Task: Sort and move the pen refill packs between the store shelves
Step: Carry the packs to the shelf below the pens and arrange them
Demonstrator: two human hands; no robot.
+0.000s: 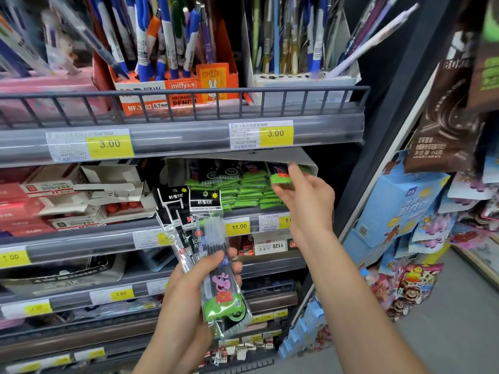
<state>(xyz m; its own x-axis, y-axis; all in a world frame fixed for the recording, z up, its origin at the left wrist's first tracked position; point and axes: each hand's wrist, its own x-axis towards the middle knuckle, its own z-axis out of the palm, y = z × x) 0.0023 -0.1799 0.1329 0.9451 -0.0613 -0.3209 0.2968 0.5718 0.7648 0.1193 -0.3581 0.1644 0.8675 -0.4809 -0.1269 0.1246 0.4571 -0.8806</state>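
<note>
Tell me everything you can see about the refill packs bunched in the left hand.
The refill packs are several long clear plastic sleeves of dark refills, fanned upright in the left hand. Black header cards top them; the front pack shows a pink cartoon pig on green. They are held in front of the shelves.

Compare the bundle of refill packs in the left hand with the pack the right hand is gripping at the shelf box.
The bundle is several packs fanned out, upright and seen full length in the left hand. The single pack lies back into the white box, only its green end showing beside the right hand. Both have green bottom ends.
</note>
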